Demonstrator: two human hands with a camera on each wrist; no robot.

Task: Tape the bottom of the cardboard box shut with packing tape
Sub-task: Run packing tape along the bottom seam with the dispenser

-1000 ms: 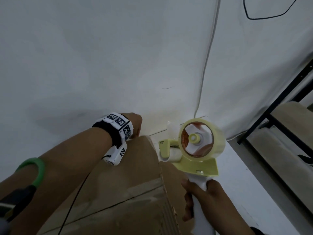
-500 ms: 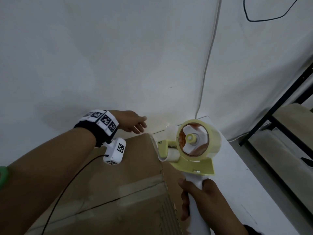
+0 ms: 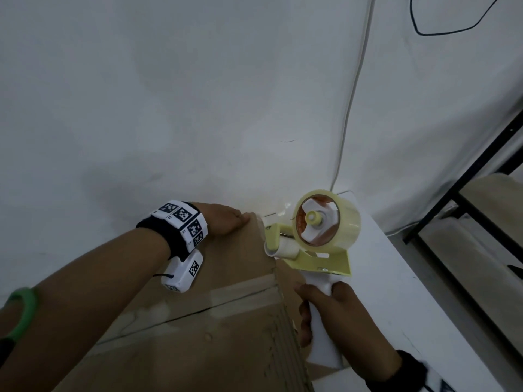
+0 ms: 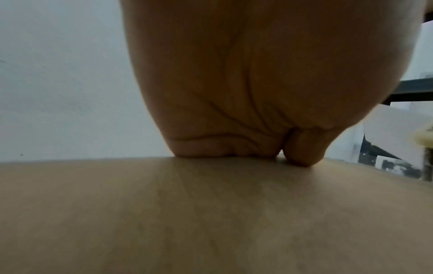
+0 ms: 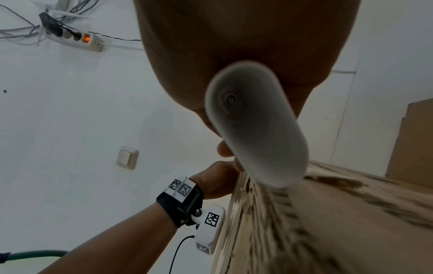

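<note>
Tape dispenser gripped by handle in right hand, just beside left hand, fingers seemingly curled over cardboard box edge.

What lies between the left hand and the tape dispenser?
In the head view, only a corner of the cardboard box separates the left hand and the tape dispenser.

One box, with one strip of tape on it. One dispenser, with one roll. Two grips: left grip, right grip. One bangle. One counter. Two wall cables: white cable, black cable. One power strip, one switch, one rack.
</note>
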